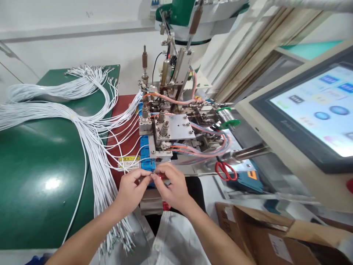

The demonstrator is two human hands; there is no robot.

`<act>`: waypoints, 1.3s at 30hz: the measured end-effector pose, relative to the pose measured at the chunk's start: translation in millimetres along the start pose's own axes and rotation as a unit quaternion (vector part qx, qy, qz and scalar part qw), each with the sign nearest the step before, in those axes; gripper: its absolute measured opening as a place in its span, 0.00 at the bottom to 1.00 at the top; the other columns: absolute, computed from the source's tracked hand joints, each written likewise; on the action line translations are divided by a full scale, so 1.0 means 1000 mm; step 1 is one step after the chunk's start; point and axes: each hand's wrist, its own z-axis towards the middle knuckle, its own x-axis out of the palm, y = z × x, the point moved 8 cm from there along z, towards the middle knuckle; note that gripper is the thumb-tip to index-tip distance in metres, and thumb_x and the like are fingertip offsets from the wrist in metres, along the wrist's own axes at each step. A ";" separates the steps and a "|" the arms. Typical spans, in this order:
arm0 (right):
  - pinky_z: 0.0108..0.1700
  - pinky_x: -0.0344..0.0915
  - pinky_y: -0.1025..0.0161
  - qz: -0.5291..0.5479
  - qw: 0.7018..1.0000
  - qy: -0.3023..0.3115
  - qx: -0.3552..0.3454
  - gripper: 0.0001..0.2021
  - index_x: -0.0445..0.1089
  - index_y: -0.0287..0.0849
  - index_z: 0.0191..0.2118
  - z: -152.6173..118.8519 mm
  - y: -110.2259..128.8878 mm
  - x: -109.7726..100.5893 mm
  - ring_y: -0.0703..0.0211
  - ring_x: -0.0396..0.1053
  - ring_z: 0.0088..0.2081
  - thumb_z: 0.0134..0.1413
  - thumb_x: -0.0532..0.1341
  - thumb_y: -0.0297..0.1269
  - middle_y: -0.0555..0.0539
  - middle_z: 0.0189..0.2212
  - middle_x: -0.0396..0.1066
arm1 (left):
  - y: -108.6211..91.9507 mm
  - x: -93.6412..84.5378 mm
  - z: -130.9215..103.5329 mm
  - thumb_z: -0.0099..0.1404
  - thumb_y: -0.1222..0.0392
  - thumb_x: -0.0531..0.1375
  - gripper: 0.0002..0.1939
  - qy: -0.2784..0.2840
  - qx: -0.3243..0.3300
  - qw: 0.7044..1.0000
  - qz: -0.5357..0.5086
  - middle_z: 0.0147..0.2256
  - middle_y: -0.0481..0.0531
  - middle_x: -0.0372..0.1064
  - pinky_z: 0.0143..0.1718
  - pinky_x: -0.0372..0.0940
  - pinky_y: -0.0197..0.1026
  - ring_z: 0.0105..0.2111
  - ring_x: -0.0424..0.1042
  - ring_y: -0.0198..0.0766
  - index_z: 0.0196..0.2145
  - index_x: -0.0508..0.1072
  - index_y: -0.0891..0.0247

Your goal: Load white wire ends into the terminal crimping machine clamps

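Observation:
My left hand and my right hand meet fingertip to fingertip in front of the machine, both pinched closed. A white cable runs toward my left fingers, which appear to grip it near its end. What lies between my right thumb and forefinger is too small to make out. Just beyond my fingertips is a row of blue fixtures, where several white cables end. A small red light shows beside my right fingers. A thick bundle of white cables hangs over the table edge to the left.
The metal machine stands ahead, with orange hoses and a wire spool. Red-handled scissors are at its right edge. A touch screen juts in from the right above a cardboard box. A green table fills the left.

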 end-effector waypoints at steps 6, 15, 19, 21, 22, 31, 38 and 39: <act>0.27 0.58 0.67 -0.022 0.979 0.199 0.026 0.05 0.66 0.42 0.24 -0.001 0.000 0.013 0.63 0.61 0.26 0.47 0.57 0.27 0.51 0.22 0.64 | -0.018 0.011 0.001 0.55 0.70 0.56 0.09 0.181 0.032 0.977 0.111 0.23 0.44 0.70 0.27 0.61 0.32 0.24 0.67 0.32 0.25 0.73 0.61; 0.26 0.59 0.67 0.082 0.978 -0.058 0.185 0.09 0.65 0.41 0.21 -0.026 -0.030 0.011 0.64 0.60 0.24 0.50 0.57 0.34 0.51 0.20 0.64 | -0.004 0.002 -0.002 0.58 0.64 0.56 0.05 -0.006 -0.003 0.998 0.069 0.25 0.48 0.70 0.27 0.65 0.34 0.25 0.69 0.33 0.28 0.72 0.64; 0.26 0.60 0.67 0.090 0.975 -0.062 0.193 0.05 0.68 0.41 0.26 -0.023 -0.034 0.005 0.63 0.63 0.25 0.49 0.58 0.34 0.50 0.23 0.66 | -0.001 0.003 -0.001 0.59 0.63 0.56 0.05 0.007 0.000 0.999 0.053 0.26 0.49 0.70 0.27 0.65 0.34 0.26 0.70 0.34 0.30 0.72 0.64; 0.26 0.61 0.66 0.101 0.972 -0.059 0.205 0.04 0.68 0.40 0.27 -0.022 -0.037 0.006 0.63 0.64 0.25 0.48 0.58 0.34 0.49 0.24 0.67 | -0.001 0.004 0.000 0.59 0.64 0.56 0.05 0.012 0.005 0.998 0.060 0.26 0.49 0.70 0.27 0.65 0.34 0.26 0.70 0.34 0.29 0.73 0.64; 0.26 0.61 0.66 0.098 0.972 -0.054 0.206 0.03 0.68 0.41 0.27 -0.021 -0.037 0.007 0.63 0.64 0.24 0.48 0.58 0.33 0.49 0.24 0.67 | -0.001 0.005 0.000 0.58 0.64 0.56 0.05 0.014 0.006 0.998 0.064 0.27 0.49 0.70 0.28 0.65 0.34 0.26 0.70 0.34 0.30 0.73 0.64; 0.35 0.63 0.61 -0.104 0.993 -0.043 0.032 0.04 0.68 0.42 0.28 -0.023 -0.022 -0.001 0.58 0.66 0.30 0.50 0.57 0.30 0.46 0.27 0.69 | -0.010 0.003 0.003 0.60 0.62 0.56 0.08 0.059 0.058 0.981 0.174 0.32 0.49 0.73 0.39 0.66 0.41 0.34 0.71 0.38 0.38 0.72 0.60; 0.28 0.61 0.67 -0.078 0.977 0.017 0.195 0.08 0.66 0.41 0.26 -0.031 -0.062 0.004 0.62 0.65 0.26 0.53 0.53 0.34 0.49 0.24 0.67 | -0.008 0.002 0.004 0.64 0.69 0.50 0.11 0.095 0.153 0.957 0.229 0.36 0.52 0.68 0.40 0.65 0.40 0.37 0.69 0.36 0.38 0.71 0.61; 0.28 0.60 0.67 -0.084 0.976 0.023 0.200 0.08 0.66 0.41 0.27 -0.031 -0.064 0.006 0.62 0.65 0.26 0.53 0.53 0.34 0.49 0.24 0.67 | -0.006 0.003 0.004 0.64 0.69 0.50 0.11 0.093 0.156 0.957 0.228 0.36 0.52 0.68 0.40 0.65 0.40 0.37 0.69 0.36 0.38 0.71 0.61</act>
